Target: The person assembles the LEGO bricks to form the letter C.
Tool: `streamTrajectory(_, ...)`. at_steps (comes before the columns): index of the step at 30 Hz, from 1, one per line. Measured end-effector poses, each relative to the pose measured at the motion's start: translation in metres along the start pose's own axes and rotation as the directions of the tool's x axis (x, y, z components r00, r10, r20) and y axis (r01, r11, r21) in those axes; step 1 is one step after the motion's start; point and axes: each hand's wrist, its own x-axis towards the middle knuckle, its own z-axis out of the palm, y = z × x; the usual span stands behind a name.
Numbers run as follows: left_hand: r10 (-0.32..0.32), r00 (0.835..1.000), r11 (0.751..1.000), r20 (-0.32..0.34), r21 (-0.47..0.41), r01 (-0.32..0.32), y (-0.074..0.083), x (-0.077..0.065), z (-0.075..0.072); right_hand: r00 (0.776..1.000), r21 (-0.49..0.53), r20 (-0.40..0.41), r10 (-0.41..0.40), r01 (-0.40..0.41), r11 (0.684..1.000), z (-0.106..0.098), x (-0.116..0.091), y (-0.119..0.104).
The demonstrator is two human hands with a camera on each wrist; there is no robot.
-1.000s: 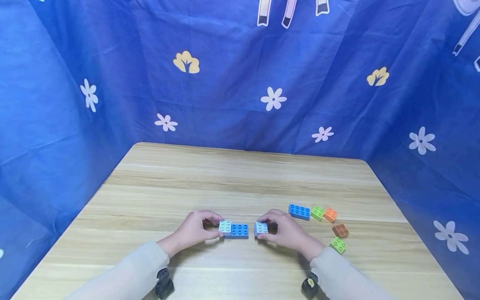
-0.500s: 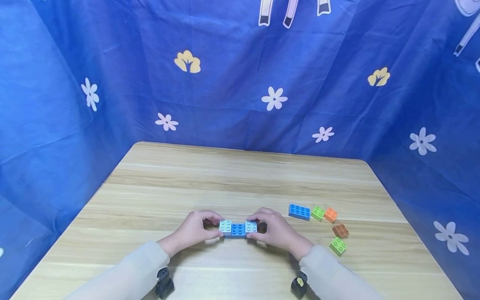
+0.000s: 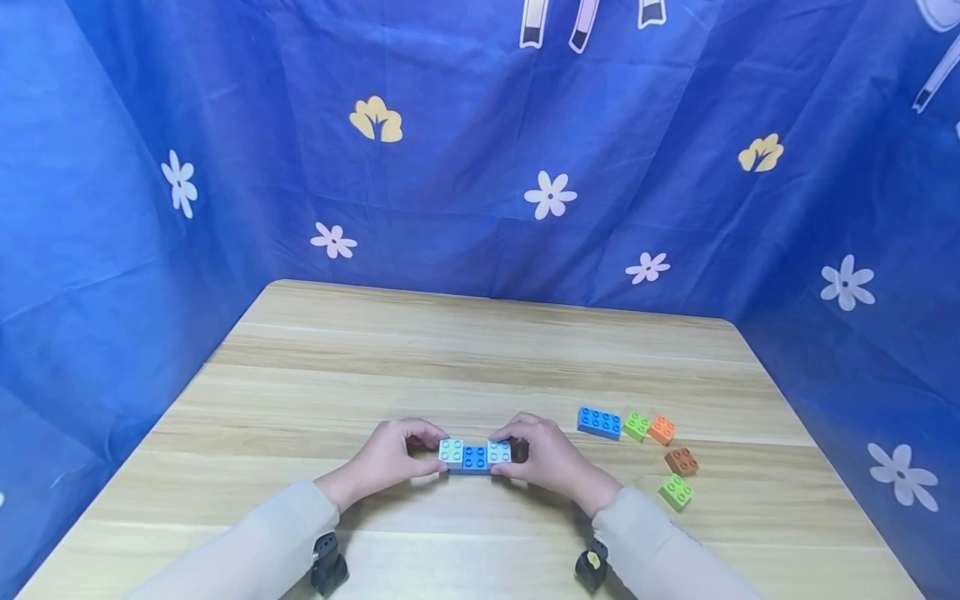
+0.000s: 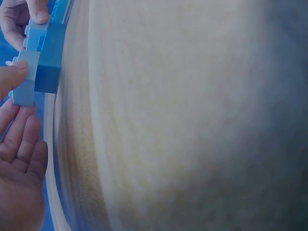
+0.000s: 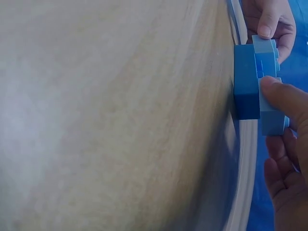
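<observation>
Wooden table (image 3: 480, 350) against a blue curtain (image 3: 450, 67): thumb and fingers of the left hand (image 3: 384, 458) pinch one pale block (image 3: 451, 452) and those of the right hand (image 3: 551, 458) another pale block (image 3: 498, 452), on opposite ends of a blue brick (image 3: 475, 458). The right-hand block, apart from the brick a second ago, now covers its end, apparently completing a matched pair. Each wrist view shows block overhang less plain in the head view.

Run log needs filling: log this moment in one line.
left hand: pinches one pale block; right hand: pinches another pale block; blue block: studs showing between them; orange block: loose at right
</observation>
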Motion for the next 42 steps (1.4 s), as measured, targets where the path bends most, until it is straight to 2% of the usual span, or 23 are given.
streamTrajectory(10, 0.002, 1.000, 1.000, -0.007, 0.008, -0.001, -0.002, 0.000, 0.000, 0.999, -0.015, 0.001, 0.034, -0.034, 0.999, 0.004, -0.001, 0.000)
streamTrajectory(17, 0.000, 1.000, 1.000, -0.001, -0.002, 0.000, -0.002, 0.000, 0.001, 0.999, 0.038, 0.011, 0.030, -0.030, 0.999, 0.002, -0.004, 0.002)
streamTrajectory(22, -0.007, 1.000, 1.000, -0.008, 0.006, 0.007, -0.002, 0.000, 0.001, 0.999, 0.057, -0.020, 0.025, -0.024, 0.998, -0.001, -0.010, 0.006)
streamTrajectory(31, -0.002, 1.000, 1.000, -0.008, 0.007, 0.002, -0.005, 0.001, 0.001, 0.995, 0.044, -0.089, 0.047, -0.043, 0.998, -0.011, -0.036, 0.025)
streamTrajectory(42, -0.001, 1.000, 1.000, -0.007, 0.009, 0.001, -0.005, 0.001, 0.001, 0.984, -0.003, -0.164, 0.070, -0.071, 0.997, -0.034, -0.074, 0.044)
